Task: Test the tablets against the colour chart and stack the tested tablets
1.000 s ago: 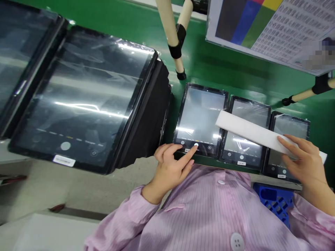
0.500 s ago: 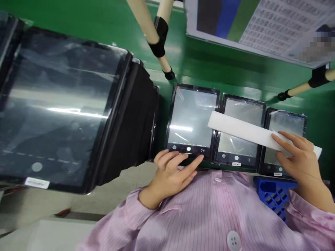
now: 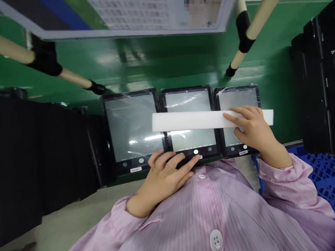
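Observation:
Three tablets with lit, greyish screens lie side by side: a left tablet [image 3: 132, 125], a middle tablet [image 3: 191, 139] and a right tablet [image 3: 230, 99]. A long white foam strip [image 3: 188, 120] crosses the middle and right tablets, its left end over the left tablet's edge. My right hand [image 3: 255, 129] grips the strip near its right end, fingers on top and thumb at the lower edge. With fingers spread, my left hand [image 3: 170, 176] is at the lower edges of the left and middle tablets, index fingertip by the middle one's white label. It holds nothing.
Dark stacks of tablets stand at the left [image 3: 62, 153] and right [image 3: 314, 94] on the green table [image 3: 167, 64]. A printed board [image 3: 141, 21] and beige pipe legs [image 3: 237, 59] are at the back. Blue plastic crates [image 3: 320, 170] sit below right.
The view has swung to the right. My left hand has shifted from the left tablet's lower edge towards the middle tablet. My right hand still holds the foam strip.

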Motion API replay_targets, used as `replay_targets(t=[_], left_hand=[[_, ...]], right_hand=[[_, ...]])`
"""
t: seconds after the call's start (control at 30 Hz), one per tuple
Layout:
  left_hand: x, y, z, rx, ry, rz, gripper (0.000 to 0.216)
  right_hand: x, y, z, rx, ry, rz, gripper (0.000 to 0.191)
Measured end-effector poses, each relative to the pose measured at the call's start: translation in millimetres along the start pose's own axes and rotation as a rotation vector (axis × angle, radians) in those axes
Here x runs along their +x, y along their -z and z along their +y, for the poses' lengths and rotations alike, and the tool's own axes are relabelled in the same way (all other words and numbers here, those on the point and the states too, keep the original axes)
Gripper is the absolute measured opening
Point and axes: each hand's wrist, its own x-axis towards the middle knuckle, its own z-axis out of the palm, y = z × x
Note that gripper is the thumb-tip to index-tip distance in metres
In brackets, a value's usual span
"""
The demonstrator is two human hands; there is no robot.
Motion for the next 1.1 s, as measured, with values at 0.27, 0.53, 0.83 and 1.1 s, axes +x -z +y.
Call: replay_targets(t=[0.27,0.53,0.83,1.1], left_hand=[[32,3,17,-0.029,-0.099,-0.004,0.031],[94,-21,45,-0.020,-0.256,-0.130,0.039],[118,-42,63,-0.046,-0.346,-0.145,0.038],[99,-21,43,-0.125,-0.295,-0.102,0.040]], right_hand=[[-19,5,22,0.055,-0.006,0.024,0.057],[-55,15,71,0.065,-0.163,0.080,0.057],[-61,11,94,0.156,-0.211,0.127,0.061],[-60,8,93,0.165,-0.216,0.144,0.062]])
